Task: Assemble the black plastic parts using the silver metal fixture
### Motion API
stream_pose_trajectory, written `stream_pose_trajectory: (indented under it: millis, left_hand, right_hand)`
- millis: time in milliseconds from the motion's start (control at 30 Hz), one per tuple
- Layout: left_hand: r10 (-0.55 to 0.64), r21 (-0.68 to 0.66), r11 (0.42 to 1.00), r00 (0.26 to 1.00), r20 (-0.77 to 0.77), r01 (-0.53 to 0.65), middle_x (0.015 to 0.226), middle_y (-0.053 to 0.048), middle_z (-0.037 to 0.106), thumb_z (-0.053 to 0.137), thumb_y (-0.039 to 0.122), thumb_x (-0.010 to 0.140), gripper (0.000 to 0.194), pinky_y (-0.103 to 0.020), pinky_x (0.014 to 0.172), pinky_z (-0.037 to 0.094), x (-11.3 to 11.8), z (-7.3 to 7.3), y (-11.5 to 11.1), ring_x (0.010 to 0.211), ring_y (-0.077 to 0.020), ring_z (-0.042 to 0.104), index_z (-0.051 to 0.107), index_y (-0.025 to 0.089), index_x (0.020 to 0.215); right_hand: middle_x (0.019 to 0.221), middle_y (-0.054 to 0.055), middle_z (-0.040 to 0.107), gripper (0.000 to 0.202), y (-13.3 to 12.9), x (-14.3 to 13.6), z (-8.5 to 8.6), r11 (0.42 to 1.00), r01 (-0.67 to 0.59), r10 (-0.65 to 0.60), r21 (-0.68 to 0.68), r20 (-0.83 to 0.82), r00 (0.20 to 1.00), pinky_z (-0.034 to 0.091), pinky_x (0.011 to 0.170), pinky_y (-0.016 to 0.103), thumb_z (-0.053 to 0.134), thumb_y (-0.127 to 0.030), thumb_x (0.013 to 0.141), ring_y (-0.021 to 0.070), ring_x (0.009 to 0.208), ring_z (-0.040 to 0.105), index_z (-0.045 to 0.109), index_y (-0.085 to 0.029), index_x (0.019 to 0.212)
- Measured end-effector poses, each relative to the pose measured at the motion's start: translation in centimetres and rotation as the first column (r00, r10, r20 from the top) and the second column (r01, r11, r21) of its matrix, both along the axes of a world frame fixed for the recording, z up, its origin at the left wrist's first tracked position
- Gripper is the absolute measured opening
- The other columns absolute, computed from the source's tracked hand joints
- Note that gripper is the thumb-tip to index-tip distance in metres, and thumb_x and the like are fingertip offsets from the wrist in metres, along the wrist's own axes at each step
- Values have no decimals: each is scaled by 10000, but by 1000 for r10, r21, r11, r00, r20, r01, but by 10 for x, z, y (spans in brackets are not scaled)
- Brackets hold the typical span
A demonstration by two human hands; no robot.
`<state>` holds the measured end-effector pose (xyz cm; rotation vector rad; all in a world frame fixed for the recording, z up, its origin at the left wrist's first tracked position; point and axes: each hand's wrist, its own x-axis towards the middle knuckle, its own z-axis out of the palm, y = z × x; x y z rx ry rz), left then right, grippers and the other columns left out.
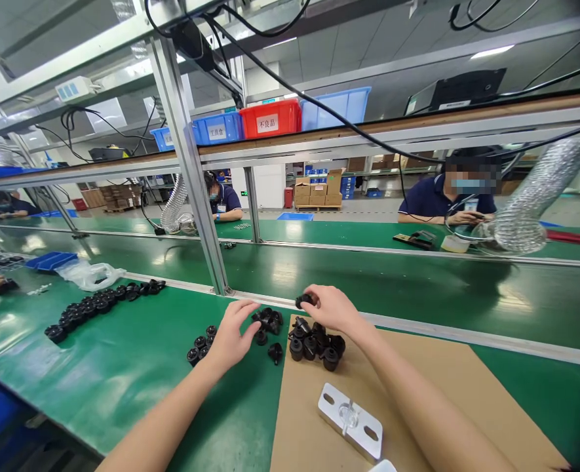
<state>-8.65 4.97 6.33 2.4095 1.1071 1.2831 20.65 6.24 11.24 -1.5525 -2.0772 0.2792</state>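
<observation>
My right hand (333,307) pinches a small black round plastic part (303,299) above the back edge of the cardboard sheet (417,367). Just below it, a cluster of similar black parts (314,344) stands on the cardboard. My left hand (233,333) has its thumb and fingers apart and appears to hold nothing. It hovers between a group of black round parts (200,347) on its left and a looser pile of black parts (269,321) on its right. A silver metal block (351,419) with two oval slots and a round central recess lies on the cardboard.
A metal post (189,164) rises behind my left hand. Rows of black parts (90,308), a plastic bag (93,274) and a blue tray (51,262) lie to the left. Co-workers sit across the green bench (392,282). A shelf with bins (270,118) crosses overhead.
</observation>
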Motion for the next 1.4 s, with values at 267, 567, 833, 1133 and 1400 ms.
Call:
stream_pose_trajectory:
  millis: [267,567,833,1133,1400]
  left_hand:
    - [-271,-191,955,933,-236,229,1212,-77,696,734,191,904,338,-408,1038,557,4,0,-12,1152,-278,662,729,303,1222]
    - [288,-172,896,833,-473,-408,1094,-218,698,382,113,966,393,-514,923,536,-55,20,19,1020,-368,677,739,120,1132]
    - [84,-241,924,772,-630,-298,1131,-89,688,946,450,588,547,-608,1176,316,-60,30,-4,1252,-398,542,780,292,1084]
    - [170,-194,929,828,-534,-315,842,-59,672,892,235,686,209,-653,1158,318,-26,19,-5,962,-336,646,707,201,778]
    - [43,-282,957,995,-86,-65,1052,-34,692,750,236,867,203,-283,808,533,7,15,-18,946,-195,673,727,231,1068]
  right_hand:
    - [802,81,739,198,12,21,-17,980,-23,49,-195,129,990,385,592,294,682,-365,871,227,724,665,776,-194,844]
    - [1117,125,682,297,-17,-29,-14,964,-260,247,62,160,956,451,919,396,606,-440,1013,294,1116,584,704,-190,1139]
    - [980,125,682,232,-42,-75,-42,879,-476,389,37,522,759,406,870,460,641,-389,981,329,1047,551,701,-167,1005]
    - [929,64,666,150,-34,-71,-38,877,-476,478,62,-33,878,385,830,395,738,-259,824,251,926,557,643,-186,913]
    - [816,9,592,373,-3,-56,-16,898,-347,-163,-269,-938,305,457,602,252,658,-322,865,129,650,556,550,-201,1201]
